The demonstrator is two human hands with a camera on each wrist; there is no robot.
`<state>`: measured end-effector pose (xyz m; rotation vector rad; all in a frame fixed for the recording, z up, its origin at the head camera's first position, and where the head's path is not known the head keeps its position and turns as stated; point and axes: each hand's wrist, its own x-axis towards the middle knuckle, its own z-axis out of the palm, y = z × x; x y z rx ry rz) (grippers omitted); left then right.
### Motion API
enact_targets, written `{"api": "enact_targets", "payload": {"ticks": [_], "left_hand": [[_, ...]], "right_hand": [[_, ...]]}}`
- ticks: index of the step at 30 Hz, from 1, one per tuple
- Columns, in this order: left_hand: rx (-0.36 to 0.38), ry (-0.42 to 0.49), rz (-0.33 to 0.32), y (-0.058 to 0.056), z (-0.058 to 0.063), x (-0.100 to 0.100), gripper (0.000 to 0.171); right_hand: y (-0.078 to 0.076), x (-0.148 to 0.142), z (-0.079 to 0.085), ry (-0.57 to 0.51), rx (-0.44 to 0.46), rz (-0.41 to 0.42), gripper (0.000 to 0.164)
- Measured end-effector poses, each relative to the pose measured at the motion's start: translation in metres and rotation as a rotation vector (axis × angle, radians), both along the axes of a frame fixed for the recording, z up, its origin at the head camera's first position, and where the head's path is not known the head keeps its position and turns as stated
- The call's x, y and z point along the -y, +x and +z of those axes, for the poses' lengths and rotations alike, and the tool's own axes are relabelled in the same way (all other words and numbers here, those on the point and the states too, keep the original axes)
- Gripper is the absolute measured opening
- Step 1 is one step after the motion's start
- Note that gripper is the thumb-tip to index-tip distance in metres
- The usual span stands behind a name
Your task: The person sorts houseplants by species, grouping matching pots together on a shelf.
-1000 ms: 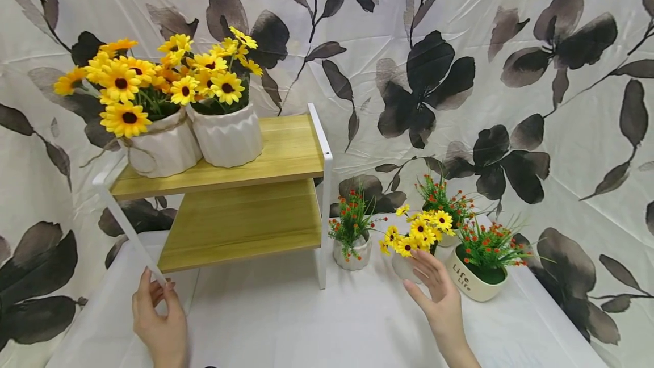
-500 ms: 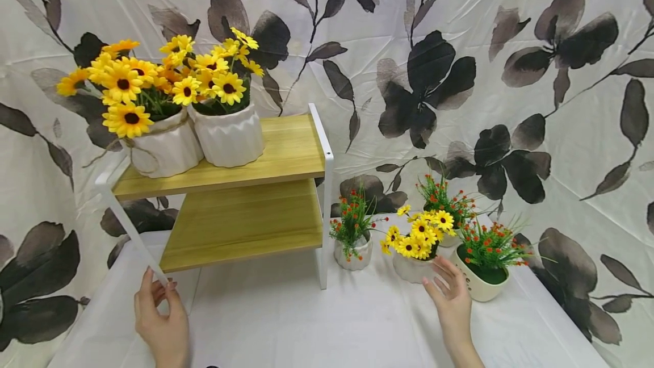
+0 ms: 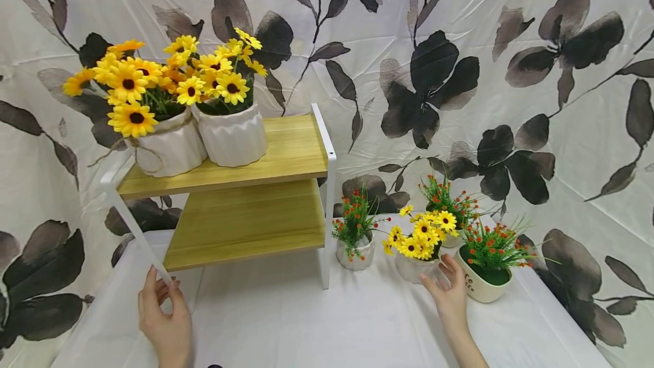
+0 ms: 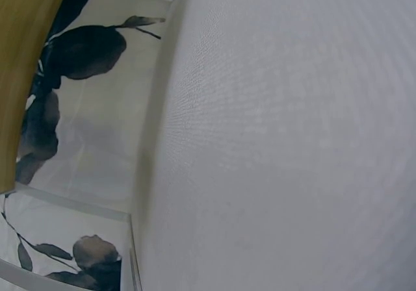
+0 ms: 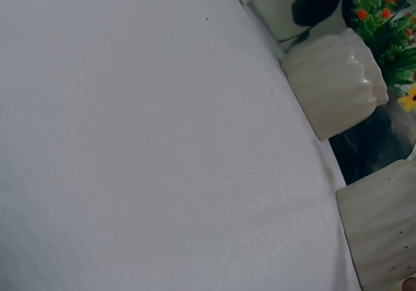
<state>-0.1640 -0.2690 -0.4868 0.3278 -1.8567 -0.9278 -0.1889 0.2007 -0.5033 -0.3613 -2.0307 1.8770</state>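
Observation:
My left hand (image 3: pixel 167 317) pinches the lower front of the white side frame (image 3: pixel 134 226) of a two-tier wooden shelf (image 3: pixel 250 223). On its top board stand two white pots (image 3: pixel 232 136) of yellow sunflowers. At the right, my right hand (image 3: pixel 449 297) is at the right side of a small white flowerpot (image 3: pixel 409 268) with yellow flowers, thumb overlapping its front, fingers spread and gently bent. The right wrist view has that pot (image 5: pixel 383 223) at its lower right edge, with a fingertip (image 5: pixel 409 284) beside it. The left hand is out of sight in its wrist view.
Right of the shelf stands a white pot with red flowers (image 3: pixel 356 254). Another red-flowered plant (image 3: pixel 441 197) is behind the yellow one. A cream oval planter (image 3: pixel 482 288) sits close by my right hand. A white cloth (image 3: pixel 306 328) covers the table; patterned fabric (image 3: pixel 357 44) hangs behind.
My right hand has come down from in front of the yellow flowers to the right side of their pot, then edged slightly left. My left hand keeps its hold on the shelf frame.

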Motion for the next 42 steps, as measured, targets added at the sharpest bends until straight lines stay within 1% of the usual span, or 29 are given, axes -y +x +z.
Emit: {"api": "enact_targets", "payload": {"ticks": [5,8,13,17,23,27,32,37,42], "left_hand": [[0.026,0.016,0.002,-0.001,0.0,-0.001,0.053],[0.038,0.025,0.002,-0.001,0.0,-0.002,0.053],[0.023,0.01,0.0,0.0,0.0,-0.003,0.052],[0.009,0.0,0.0,0.001,0.001,-0.002,0.05],[-0.006,0.006,-0.002,0.0,0.0,-0.001,0.05],[-0.007,0.008,-0.001,0.0,-0.001,0.0,0.051],[-0.03,0.002,-0.001,0.0,0.0,0.001,0.052],[-0.016,0.0,0.001,0.0,0.0,0.001,0.052],[-0.014,-0.006,0.001,-0.001,-0.001,0.001,0.05]], "right_hand": [[-0.009,-0.002,-0.006,0.021,0.004,0.037,0.087],[-0.013,-0.002,-0.009,0.016,-0.013,0.058,0.088],[-0.019,-0.001,-0.012,0.018,-0.018,0.069,0.092],[-0.024,-0.001,-0.012,0.052,0.003,0.069,0.095],[-0.026,-0.002,-0.013,0.085,0.047,0.083,0.098],[-0.027,-0.001,-0.012,0.091,0.051,0.069,0.097],[-0.027,0.001,-0.012,0.087,0.065,0.026,0.094],[-0.027,0.004,-0.011,0.072,0.063,-0.008,0.092],[-0.025,0.006,-0.009,0.078,0.053,-0.019,0.091]]}}
